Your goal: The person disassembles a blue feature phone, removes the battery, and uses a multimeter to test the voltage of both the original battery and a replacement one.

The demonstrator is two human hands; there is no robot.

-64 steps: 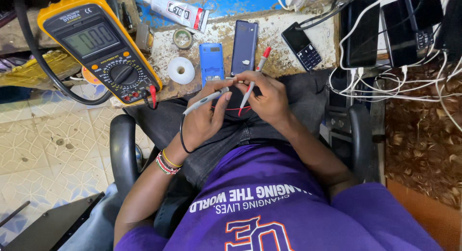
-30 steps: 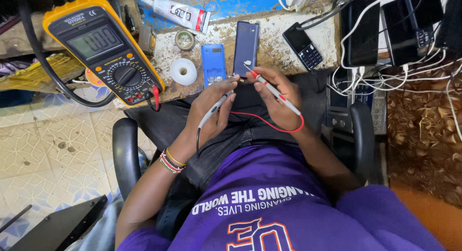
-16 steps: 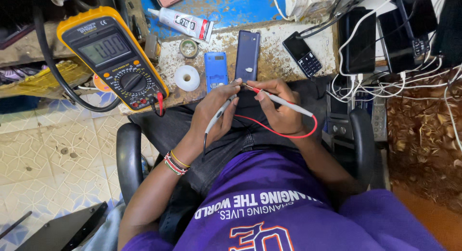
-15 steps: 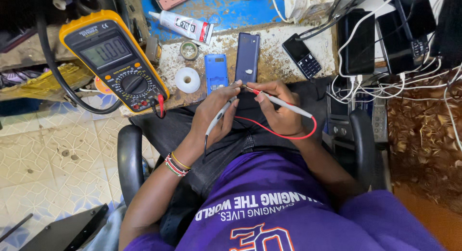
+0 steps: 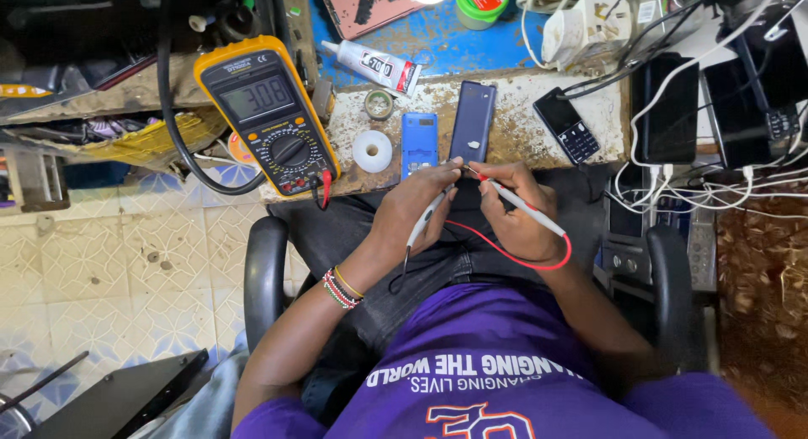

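now both probe tips (image 5: 468, 171) reach the dark phone (image 5: 472, 123); each hand's grip holds one.

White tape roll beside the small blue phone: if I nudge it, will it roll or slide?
The white tape roll lies flat on the gritty bench, so it would probably slide, not roll. It looks small and hollow, likely light. Tipped onto its edge, it could roll off.

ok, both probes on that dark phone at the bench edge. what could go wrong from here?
1. The left hand and right hand bring both probe tips close together at the lower end of the dark blue slab phone; a slip could bridge them.
2. The looping red probe lead lies under the right wrist and may snag.
3. The yellow multimeter overhangs the bench edge; a lead tug might drag it.
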